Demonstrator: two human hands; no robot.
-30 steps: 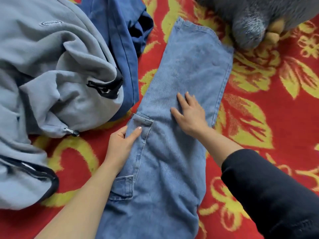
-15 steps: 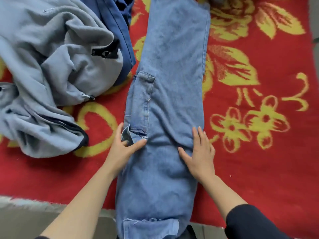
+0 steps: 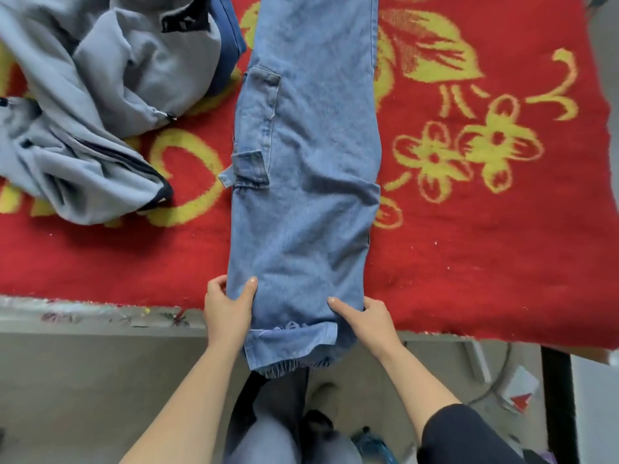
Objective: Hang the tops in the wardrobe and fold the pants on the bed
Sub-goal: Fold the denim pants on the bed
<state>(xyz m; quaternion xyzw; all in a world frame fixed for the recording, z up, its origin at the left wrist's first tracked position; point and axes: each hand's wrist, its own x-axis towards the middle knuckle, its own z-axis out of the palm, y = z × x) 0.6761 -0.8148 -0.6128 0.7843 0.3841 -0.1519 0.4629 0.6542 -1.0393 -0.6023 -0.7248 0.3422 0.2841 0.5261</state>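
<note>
Jeans (image 3: pixel 304 182) lie lengthwise down the middle of the red blanket (image 3: pixel 485 246), legs stacked one on the other, the near end hanging off the blanket's near edge toward the person. Far end runs out of frame past the blanket's top.

Left hand (image 3: pixel 227 309) pinches the jeans' left side right at the blanket's near edge, thumb on top and fingers curled round the fabric edge. Right hand (image 3: pixel 368 319) does the same on the right side, one digit laid flat on top, the rest tucked round the edge.

Both grips sit level and opposite – likely so the near end can be lifted evenly and folded up onto the blanket without skewing the stack.

Grey fleece top (image 3: pixel 100 95) is bunched on the blanket's left part, a dark blue garment (image 3: pixel 229 45) beside it – both unhung, clear of the jeans' fold path
</note>
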